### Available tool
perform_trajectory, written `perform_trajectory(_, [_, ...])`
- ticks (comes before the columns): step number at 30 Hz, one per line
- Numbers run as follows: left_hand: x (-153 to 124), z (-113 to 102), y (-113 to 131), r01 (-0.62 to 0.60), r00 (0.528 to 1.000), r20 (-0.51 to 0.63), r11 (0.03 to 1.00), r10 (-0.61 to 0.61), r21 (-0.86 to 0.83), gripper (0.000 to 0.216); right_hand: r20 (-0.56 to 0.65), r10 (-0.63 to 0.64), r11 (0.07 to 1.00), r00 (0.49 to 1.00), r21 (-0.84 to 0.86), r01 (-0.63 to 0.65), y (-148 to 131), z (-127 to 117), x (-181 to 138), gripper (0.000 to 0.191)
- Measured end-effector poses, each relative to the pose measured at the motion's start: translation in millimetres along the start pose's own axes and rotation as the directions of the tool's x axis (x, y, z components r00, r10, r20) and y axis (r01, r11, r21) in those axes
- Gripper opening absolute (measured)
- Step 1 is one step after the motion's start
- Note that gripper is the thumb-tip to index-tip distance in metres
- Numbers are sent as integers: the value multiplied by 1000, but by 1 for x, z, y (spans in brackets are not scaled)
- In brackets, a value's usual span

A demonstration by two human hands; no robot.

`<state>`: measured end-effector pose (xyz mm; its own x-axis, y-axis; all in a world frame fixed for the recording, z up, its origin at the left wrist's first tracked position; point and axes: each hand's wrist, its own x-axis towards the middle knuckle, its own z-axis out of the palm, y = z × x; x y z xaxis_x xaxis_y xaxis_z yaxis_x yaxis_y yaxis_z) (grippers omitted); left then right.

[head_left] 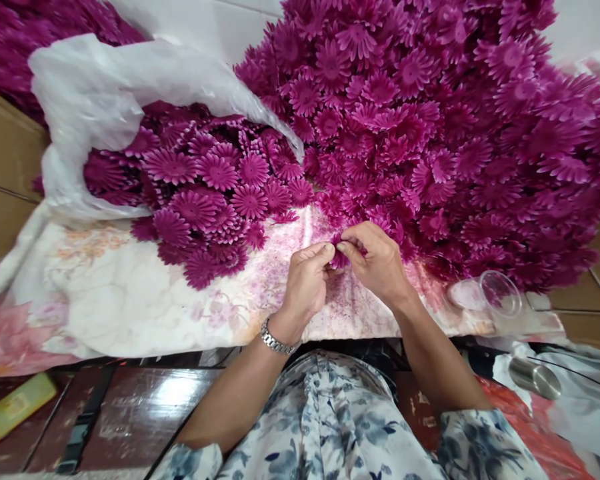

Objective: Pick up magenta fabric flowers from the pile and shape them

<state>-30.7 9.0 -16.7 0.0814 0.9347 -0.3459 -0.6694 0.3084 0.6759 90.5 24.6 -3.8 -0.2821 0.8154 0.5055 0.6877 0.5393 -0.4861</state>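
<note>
one purple flower [339, 259] is pinched between the fingertips of the left hand [305, 280] and the right hand [375, 257], neither nearer; its axis cannot be told. one cloth [130, 300] is spread below. beyond, flowers [430, 147] too many to be counted are massed in three heaps, one partly held by one white bag [95, 87].

Flower heap [430, 133], upper right: magenta throughout, to my eye. Plastic bag [93, 83], upper left: milky white. Cloth [130, 300], mid-frame: cream, floral print in pink and orange. Shirt [340, 420], bottom centre: white, blue-grey flowers. Watch [275, 341], below centre: silver. Bottle [19, 408], lower left: yellow.
</note>
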Motion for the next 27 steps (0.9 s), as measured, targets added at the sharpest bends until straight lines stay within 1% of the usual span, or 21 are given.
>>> perform_trajectory(2, [-1, 0, 0, -10, 1000, -4, 1000, 10, 4, 28, -5, -12, 1000, 1000, -24, 12, 3, -1, 0, 6])
perform_trajectory(5, [-3, 1, 0, -28, 1000, 4, 1000, 28, 5, 30, -14, -51, 997, 999, -66, 50, 3, -1, -1, 11])
perform_trajectory(9, [-3, 3, 2, -32, 999, 17, 999, 32, -14, 32, -72, -109, 978, 991, -186, 94, 1, 5, -2, 15])
perform_trajectory(11, [-3, 3, 2, -46, 999, 13, 999, 46, -19, 34, -106, -126, 961, 986, -262, 95, 5, 7, -3, 17])
perform_trajectory(13, [-3, 2, 3, -57, 998, 7, 998, 58, -19, 34, -132, -114, 931, 985, -361, 60, 14, 3, -3, 18])
perform_trajectory(16, [-3, 0, 3, -34, 999, 14, 999, 35, -35, 24, -180, -38, 848, 983, -525, -64, 29, -11, -4, 17])
perform_trajectory(18, [-3, 0, 3, -26, 999, 17, 998, 27, -55, 20, -228, 9, 812, 974, -567, -141, 32, -20, -4, 14])
perform_trajectory(19, [-3, 0, 3, -26, 999, 16, 998, 27, -62, 20, -246, 23, 825, 969, -542, -157, 30, -24, -3, 13])
perform_trajectory(20, [-2, 0, 3, -28, 999, 14, 997, 29, -70, 20, -239, 32, 863, 971, -483, -147, 26, -25, -3, 11])
perform_trajectory(21, [-2, 0, 3, -26, 1000, 12, 997, 27, -77, 21, -200, 40, 912, 979, -394, -118, 20, -25, -3, 10])
perform_trajectory(23, [-1, 1, 2, -23, 1000, 2, 996, 23, -83, 21, -74, 42, 983, 996, -174, -55, 9, -19, -2, 4])
perform_trajectory(24, [-1, 1, 1, -22, 1000, -5, 996, 22, -81, 21, -13, 43, 996, 999, -75, -44, 4, -15, -2, 3])
perform_trajectory(25, [0, 1, 1, -23, 1000, -12, 997, 23, -77, 21, 33, 52, 999, 998, -1, -52, 1, -10, -2, 7])
perform_trajectory(27, [-1, 0, 0, -30, 1000, -9, 998, 30, -58, 23, 60, 93, 991, 994, 90, -99, -1, -3, -2, 13])
